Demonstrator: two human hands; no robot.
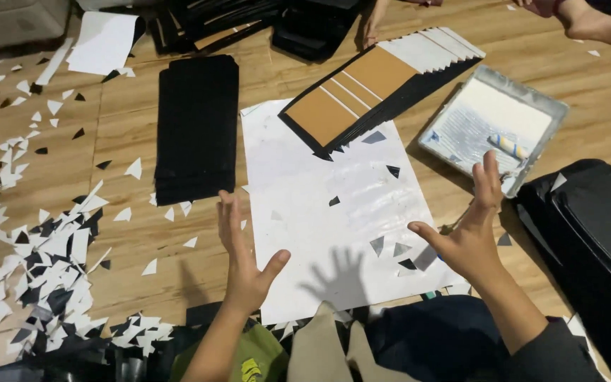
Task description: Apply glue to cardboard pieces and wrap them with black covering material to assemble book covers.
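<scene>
Both hands were open and held nothing. The left hand hovered with fingers spread over the near left edge of a white sheet lying on the wooden floor. The right hand, fingers also spread, hung above the sheet's near right edge, just near of a paint tray with a small roller in it. A black stack lay just left of the sheet. A fanned pile of brown and black boards overlapped the sheet's far edge. Paper scraps littered the floor at left. A black bag sat at right.
</scene>
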